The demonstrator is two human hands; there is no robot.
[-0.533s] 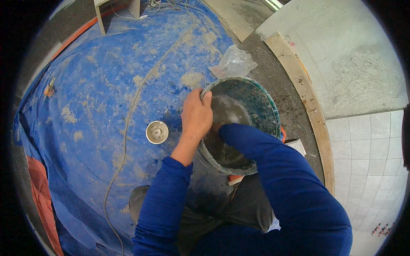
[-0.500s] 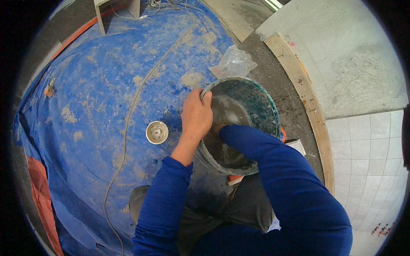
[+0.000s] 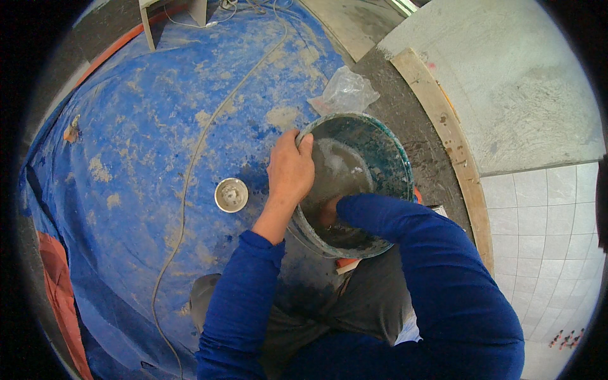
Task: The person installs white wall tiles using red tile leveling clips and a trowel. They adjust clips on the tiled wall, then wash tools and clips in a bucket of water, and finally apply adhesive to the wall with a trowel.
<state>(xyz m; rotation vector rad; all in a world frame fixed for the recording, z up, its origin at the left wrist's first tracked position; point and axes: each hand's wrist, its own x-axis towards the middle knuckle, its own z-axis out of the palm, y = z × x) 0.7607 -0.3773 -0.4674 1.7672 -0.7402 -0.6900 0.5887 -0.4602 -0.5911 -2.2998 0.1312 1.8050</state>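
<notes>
A dirty green bucket [image 3: 396,158] with grey, wet residue inside stands tilted on the blue tarp [image 3: 139,126] in front of me. My left hand [image 3: 290,170] grips the bucket's near-left rim, fingers curled over the edge. My right hand [image 3: 327,213] reaches down inside the bucket, against its lower inner wall; only a small part of it shows below the blue sleeve [image 3: 411,253], and whether it holds anything is hidden.
A small round metal tin [image 3: 231,194] lies on the tarp left of the bucket. A thin cable [image 3: 190,171] runs across the tarp. A crumpled clear plastic bag [image 3: 345,92] lies behind the bucket. A wooden plank [image 3: 443,133] and white tiled floor [image 3: 544,228] are to the right.
My right arm has shifted slightly inside the bucket; the left hand keeps its hold on the rim. The bucket stays in place.
</notes>
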